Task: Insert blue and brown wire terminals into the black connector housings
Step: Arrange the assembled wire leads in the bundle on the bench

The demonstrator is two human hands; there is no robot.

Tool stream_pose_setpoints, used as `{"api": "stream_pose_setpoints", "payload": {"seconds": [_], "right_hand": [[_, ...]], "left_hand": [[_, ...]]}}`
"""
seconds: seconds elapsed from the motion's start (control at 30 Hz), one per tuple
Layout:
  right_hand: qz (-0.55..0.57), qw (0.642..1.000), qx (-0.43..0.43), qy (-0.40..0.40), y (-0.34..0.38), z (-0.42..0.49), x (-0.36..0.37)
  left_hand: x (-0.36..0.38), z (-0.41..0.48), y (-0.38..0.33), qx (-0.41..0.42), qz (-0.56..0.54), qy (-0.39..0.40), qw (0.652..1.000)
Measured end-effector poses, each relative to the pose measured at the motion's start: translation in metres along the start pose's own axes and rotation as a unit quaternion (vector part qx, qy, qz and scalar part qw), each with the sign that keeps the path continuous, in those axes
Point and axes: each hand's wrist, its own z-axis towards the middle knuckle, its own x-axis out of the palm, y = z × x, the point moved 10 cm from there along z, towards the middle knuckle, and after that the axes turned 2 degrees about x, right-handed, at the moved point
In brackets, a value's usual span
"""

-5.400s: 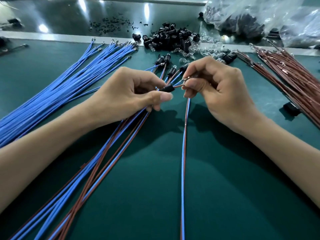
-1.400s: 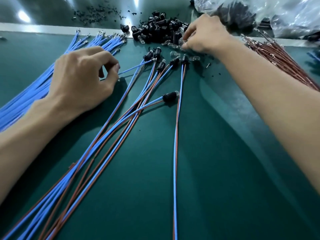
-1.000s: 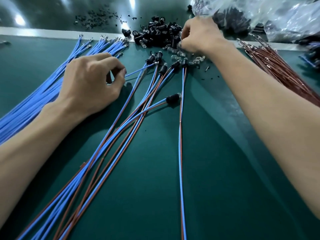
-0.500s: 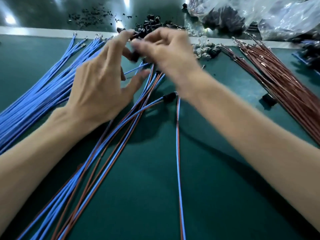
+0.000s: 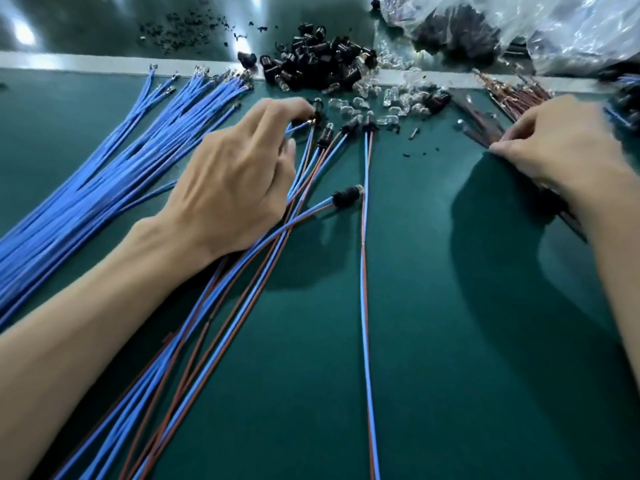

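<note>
A housing (image 5: 316,116) is now pinched in the left hand (image 5: 239,174); the right hand (image 5: 557,147) has shifted, closing on brown wires (image 5: 485,131).

Both forearms reach forward from the bottom corners, bare to the wrist. The left hand (image 5: 239,178) lies knuckles up, back toward the camera, its fingers (image 5: 277,109) curled forward and down with the tips pinched together at the far end. The right hand (image 5: 568,147) sits far to the right, well apart from the left, palm down, with thumb and forefinger tips (image 5: 502,148) pressed together and pointing left. The 2 wrists are straight.
</note>
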Motion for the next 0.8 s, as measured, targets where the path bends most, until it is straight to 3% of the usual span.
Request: {"api": "stream_pose_setpoints", "payload": {"seconds": [0.3, 0.4, 0.43, 0.5, 0.57, 0.6, 0.67, 0.7, 0.8], "right_hand": [[0.026, 0.996, -0.006, -0.079, 0.0, 0.001, -0.008], [0.017, 0.979, -0.028, -0.201, 0.008, -0.012, -0.04], [0.04, 0.964, -0.058, -0.255, 0.016, -0.021, -0.053], [0.124, 0.917, -0.209, -0.317, 0.054, -0.054, -0.071], [0.12, 0.866, -0.398, -0.277, 0.105, -0.094, -0.058], [0.067, 0.857, -0.454, -0.233, 0.127, -0.108, -0.039], [-0.025, 0.858, -0.486, -0.168, 0.152, -0.125, -0.006], [-0.008, 0.847, -0.505, -0.168, 0.159, -0.135, -0.003], [0.178, 0.794, -0.557, -0.165, 0.159, -0.161, -0.023]], "left_hand": [[0.004, -0.002, -0.002, 0.02, 0.041, 0.033, 0.998], [0.0, -0.002, -0.008, 0.033, 0.034, 0.019, 0.999], [-0.002, -0.002, -0.01, 0.04, 0.029, 0.013, 0.999], [-0.004, -0.002, -0.015, 0.053, 0.013, 0.004, 0.999], [-0.004, -0.003, -0.019, 0.059, -0.014, 0.004, 0.998], [-0.004, -0.003, -0.021, 0.062, -0.023, 0.0, 0.998], [-0.007, -0.003, -0.026, 0.073, -0.017, -0.02, 0.997], [-0.011, -0.003, -0.026, 0.08, -0.008, -0.036, 0.996], [-0.017, -0.005, -0.013, 0.066, 0.012, -0.074, 0.995]]}}
